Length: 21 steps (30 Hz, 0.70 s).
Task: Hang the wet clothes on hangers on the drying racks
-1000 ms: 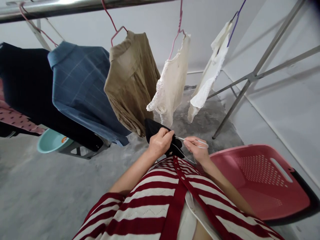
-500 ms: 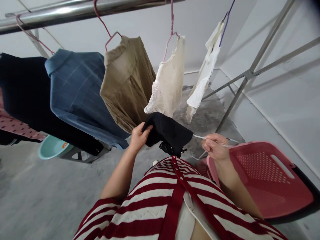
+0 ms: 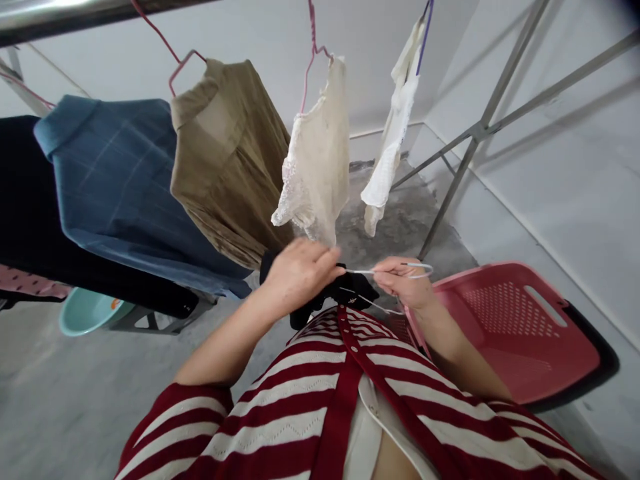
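Note:
A black garment [image 3: 359,288] is in front of my striped top, with a white wire hanger [image 3: 419,272] partly inside it. My left hand [image 3: 306,272] is closed over the garment's upper edge, fingertips close to the hanger wire; its grip is partly hidden by the back of the hand. My right hand [image 3: 406,283] grips the hook end of the hanger, and the hook curves out past the fingers. The hanger's lower wire [image 3: 370,303] shows below, between the two hands.
From a metal rail [image 3: 100,15] hang a blue shirt [image 3: 117,173], an olive shirt [image 3: 230,153], a cream lace garment [image 3: 320,160] and a white piece [image 3: 390,160]. A pink basket [image 3: 505,327] stands at right, a teal basin [image 3: 85,313] at left. Metal rack legs [image 3: 463,167] cross behind.
My left hand has moved right along the black garment, closer to my right hand. More of the hanger's lower wire shows now. The view has shifted slightly rightward.

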Available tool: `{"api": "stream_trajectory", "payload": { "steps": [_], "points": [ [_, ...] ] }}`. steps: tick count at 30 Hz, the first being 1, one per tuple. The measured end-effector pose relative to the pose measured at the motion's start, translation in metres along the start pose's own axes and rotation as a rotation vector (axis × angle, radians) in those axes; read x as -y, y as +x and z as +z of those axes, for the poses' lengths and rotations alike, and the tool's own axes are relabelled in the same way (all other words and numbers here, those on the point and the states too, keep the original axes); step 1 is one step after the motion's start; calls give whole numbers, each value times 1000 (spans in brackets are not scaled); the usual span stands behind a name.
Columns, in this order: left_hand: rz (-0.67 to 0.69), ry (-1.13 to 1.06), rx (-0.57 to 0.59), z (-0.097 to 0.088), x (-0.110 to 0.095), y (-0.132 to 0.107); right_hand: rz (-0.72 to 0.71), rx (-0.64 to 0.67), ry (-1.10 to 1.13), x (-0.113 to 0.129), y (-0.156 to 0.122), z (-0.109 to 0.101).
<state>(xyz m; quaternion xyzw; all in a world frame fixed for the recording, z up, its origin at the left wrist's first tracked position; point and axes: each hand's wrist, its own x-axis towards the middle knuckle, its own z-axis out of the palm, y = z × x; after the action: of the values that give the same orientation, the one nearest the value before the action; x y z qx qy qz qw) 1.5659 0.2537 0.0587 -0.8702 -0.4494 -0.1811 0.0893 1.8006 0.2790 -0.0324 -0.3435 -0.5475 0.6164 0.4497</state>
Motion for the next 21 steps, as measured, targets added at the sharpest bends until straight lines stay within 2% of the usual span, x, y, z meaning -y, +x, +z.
{"api": "stream_trajectory", "payload": {
  "steps": [1, 3, 5, 6, 7, 9, 11, 12, 13, 15, 17, 19, 21],
  "points": [
    [26, 13, 116, 6, -4, 4, 16, 34, -24, 2, 0, 1],
    [4, 11, 255, 15, -3, 8, 41, 103, -76, 7, 2, -2],
    [-69, -62, 301, 17, 4, 9, 19, 137, -102, 11, 8, -16],
    [-121, -122, 301, 15, 9, 9, -17, 112, -88, 11, 12, -27],
    [-178, -188, 288, 12, 13, 9, -60, 50, -57, 9, 17, -40],
    [-290, -302, 227, 2, 20, 10, -109, -175, 13, -2, 25, -67],
    [-377, -360, 137, -8, 22, 12, -39, -405, 32, -22, 31, -88],
    [-408, -371, 98, -13, 21, 14, 36, -472, 11, -34, 32, -93],
    [-432, -376, 71, -17, 20, 15, 122, -484, -24, -47, 32, -94],
    [-461, -379, 40, -22, 16, 17, 282, -344, -109, -71, 30, -82],
    [-473, -392, 15, -26, 12, 18, 371, -84, -190, -91, 26, -56],
    [-479, -418, -10, -27, 7, 18, 347, 125, -255, -104, 23, -25],
    [-486, -440, -29, -28, 4, 17, 209, 170, -325, -113, 25, 3]
  ]
}}
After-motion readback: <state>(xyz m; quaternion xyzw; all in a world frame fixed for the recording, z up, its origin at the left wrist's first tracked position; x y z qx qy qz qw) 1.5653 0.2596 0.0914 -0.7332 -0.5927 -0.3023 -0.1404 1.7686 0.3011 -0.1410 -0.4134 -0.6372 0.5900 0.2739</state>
